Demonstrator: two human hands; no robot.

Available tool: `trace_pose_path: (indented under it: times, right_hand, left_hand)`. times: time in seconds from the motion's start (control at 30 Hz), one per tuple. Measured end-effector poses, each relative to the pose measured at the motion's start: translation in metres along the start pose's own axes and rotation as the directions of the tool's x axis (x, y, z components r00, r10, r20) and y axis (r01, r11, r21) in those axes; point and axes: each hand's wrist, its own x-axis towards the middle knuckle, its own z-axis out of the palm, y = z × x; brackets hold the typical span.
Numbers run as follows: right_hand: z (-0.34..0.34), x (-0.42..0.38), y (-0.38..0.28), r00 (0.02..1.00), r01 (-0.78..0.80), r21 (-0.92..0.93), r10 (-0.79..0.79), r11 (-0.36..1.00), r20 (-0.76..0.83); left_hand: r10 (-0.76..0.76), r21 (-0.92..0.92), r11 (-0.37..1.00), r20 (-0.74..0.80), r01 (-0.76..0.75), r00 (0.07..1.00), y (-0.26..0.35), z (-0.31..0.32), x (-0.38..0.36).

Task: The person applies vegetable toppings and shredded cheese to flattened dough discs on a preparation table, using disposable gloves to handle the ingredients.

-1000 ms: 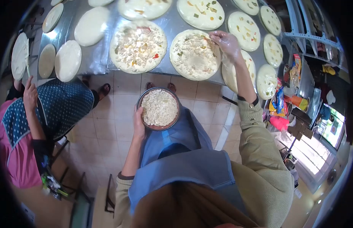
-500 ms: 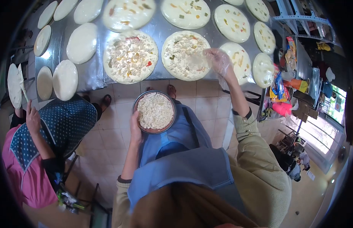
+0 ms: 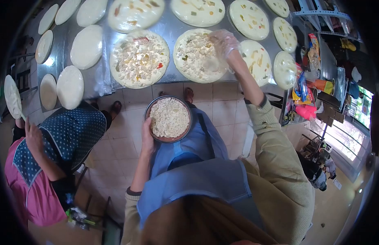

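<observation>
My left hand (image 3: 147,136) grips the side of a round, dark-rimmed bowl (image 3: 170,119) filled with pale crumbled topping. In a clear plastic glove, my right hand (image 3: 225,44) is over the right edge of a dough round (image 3: 199,57) covered with white crumbs and bits of vegetable. Blur and the loose glove hide whether its fingers are apart or closed. To the left lies another dough round (image 3: 139,59), topped with crumbs and red and orange pieces. Right of my gloved hand is a dough round (image 3: 257,63) with scattered vegetable pieces.
Several more dough rounds, some plain, cover the metal table (image 3: 106,73). At the left, a person in a dotted apron (image 3: 71,132) holds a thin tool by a pale round (image 3: 12,96). Colourful packets (image 3: 302,92) lie at the right.
My right hand has moved slightly left and away from me, further over the crumb-covered dough round. My left hand still holds the bowl. The other person's hand has shifted slightly down.
</observation>
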Motion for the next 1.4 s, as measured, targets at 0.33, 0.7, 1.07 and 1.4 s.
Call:
trace_pose_path:
  times: [0.33, 0.7, 1.07, 1.4]
  right_hand:
    - [-0.018, -0.02, 0.014, 0.994, 0.083, -0.274, -0.059, 0.958, 0.095]
    - [-0.015, -0.008, 0.007, 0.966, 0.251, -0.008, -0.249, 0.968, 0.074]
    - [-0.062, -0.055, 0.006, 0.853, 0.466, -0.066, -0.429, 0.882, 0.296]
    - [-0.05, 0.002, 0.016, 0.847, 0.461, -0.03, -0.43, 0.887, 0.313]
  left_hand:
    - [0.018, -0.074, 0.997, -0.031, -0.02, 0.999, -0.004, 0.005, -0.004]
    - [0.051, 0.019, 0.999, -0.148, -0.049, 0.988, -0.011, 0.041, -0.01]
    - [0.099, -0.155, 0.981, -0.139, -0.12, 0.985, -0.051, 0.076, -0.002]
    - [0.111, -0.21, 0.964, -0.231, -0.161, 0.967, -0.08, 0.109, -0.006]
